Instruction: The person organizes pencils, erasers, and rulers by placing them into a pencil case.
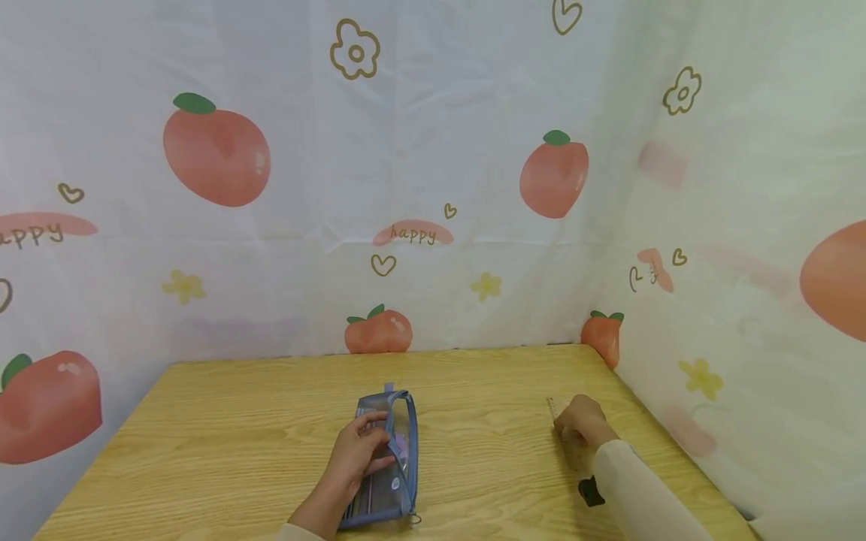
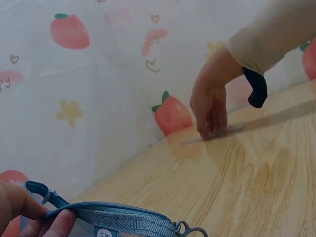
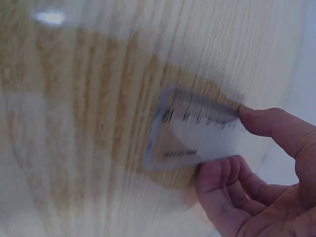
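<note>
A blue pencil case [image 1: 382, 505] with see-through mesh sides lies on the table, its zipped top parted. My left hand [image 1: 353, 452] pinches the fabric edge of the opening, which the left wrist view shows close up beside the zip pull [image 2: 190, 230]. Inside the case, a purple item [image 1: 402, 445] and some slim sticks show through. Over to the right, my right hand [image 1: 583, 421] grips a clear ruler [image 3: 185, 136] by its long edges, thumb on one side and fingers on the other. The ruler is low over the tabletop, and its far part is hidden by the hand.
The wood-grain table [image 1: 223, 443] meets a fruit-printed curtain [image 1: 467, 150] at the back and another along the right side. A black strap [image 1: 591, 491] hangs below my right sleeve [image 1: 639, 481].
</note>
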{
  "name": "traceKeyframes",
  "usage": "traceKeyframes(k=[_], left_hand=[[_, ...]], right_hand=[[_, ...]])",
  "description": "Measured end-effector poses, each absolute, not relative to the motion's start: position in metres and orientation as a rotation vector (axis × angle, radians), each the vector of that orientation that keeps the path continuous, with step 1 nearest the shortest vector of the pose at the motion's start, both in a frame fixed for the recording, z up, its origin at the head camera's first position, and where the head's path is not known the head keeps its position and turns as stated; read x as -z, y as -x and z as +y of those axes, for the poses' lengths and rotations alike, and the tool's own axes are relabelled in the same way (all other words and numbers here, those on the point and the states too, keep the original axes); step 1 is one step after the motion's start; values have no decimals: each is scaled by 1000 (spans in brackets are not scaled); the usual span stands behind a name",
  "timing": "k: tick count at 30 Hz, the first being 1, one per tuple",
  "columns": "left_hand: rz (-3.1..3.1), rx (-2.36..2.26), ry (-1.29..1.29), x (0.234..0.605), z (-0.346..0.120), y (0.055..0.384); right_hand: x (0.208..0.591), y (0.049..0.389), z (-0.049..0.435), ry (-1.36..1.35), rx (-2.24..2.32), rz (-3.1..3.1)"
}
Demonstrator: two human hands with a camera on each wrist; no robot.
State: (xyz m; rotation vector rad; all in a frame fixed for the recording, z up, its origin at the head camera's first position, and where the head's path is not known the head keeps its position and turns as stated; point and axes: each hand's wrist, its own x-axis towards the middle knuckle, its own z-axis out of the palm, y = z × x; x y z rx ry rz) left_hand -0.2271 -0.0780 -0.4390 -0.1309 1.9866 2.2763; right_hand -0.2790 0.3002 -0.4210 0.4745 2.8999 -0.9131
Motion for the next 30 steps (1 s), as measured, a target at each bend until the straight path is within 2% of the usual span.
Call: traceKeyframes(k=[19, 30], left_hand=[[1984, -2277, 116, 437, -79, 226], [2009, -2261, 109, 440, -79, 226]], right_hand=[[434, 278, 295, -415, 1163, 2870], [435, 269, 263, -344, 1399, 2824]])
